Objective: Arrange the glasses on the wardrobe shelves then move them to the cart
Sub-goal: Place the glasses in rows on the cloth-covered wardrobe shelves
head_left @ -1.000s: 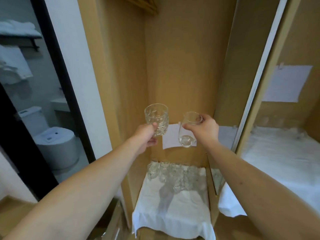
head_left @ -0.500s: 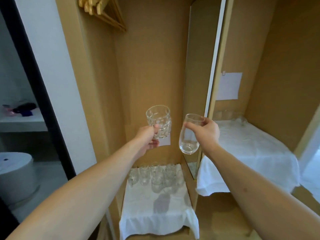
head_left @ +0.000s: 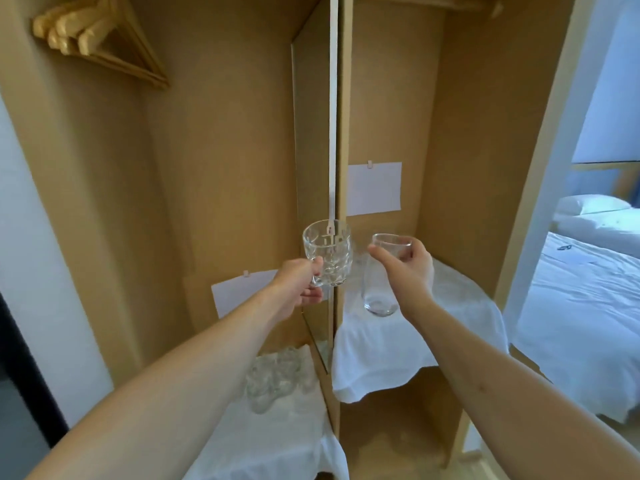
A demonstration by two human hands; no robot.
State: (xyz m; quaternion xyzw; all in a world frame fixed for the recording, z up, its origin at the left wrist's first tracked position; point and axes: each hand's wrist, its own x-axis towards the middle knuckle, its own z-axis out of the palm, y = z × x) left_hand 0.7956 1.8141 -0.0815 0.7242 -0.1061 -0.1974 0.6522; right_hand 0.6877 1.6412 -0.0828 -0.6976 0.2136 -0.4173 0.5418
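Observation:
My left hand (head_left: 298, 284) grips a dimpled glass tumbler (head_left: 329, 256) by its side, upright, in front of the wardrobe's middle partition. My right hand (head_left: 407, 263) holds a smooth clear glass (head_left: 381, 280) by its rim, over the right shelf (head_left: 450, 341), which a white cloth covers. Several more glasses (head_left: 273, 377) stand in a cluster on the lower left shelf (head_left: 277, 441), also cloth-covered and partly hidden by my left forearm.
Wooden hangers (head_left: 93, 39) hang at the upper left. A vertical partition (head_left: 334, 133) splits the wardrobe. White paper sheets (head_left: 374, 188) are clipped to the back panels. A bed (head_left: 588, 306) with white linen lies at the right.
The view has swung right and both hands have carried their glasses rightward, from above the left shelf toward the right compartment. The smooth glass is now over the right shelf.

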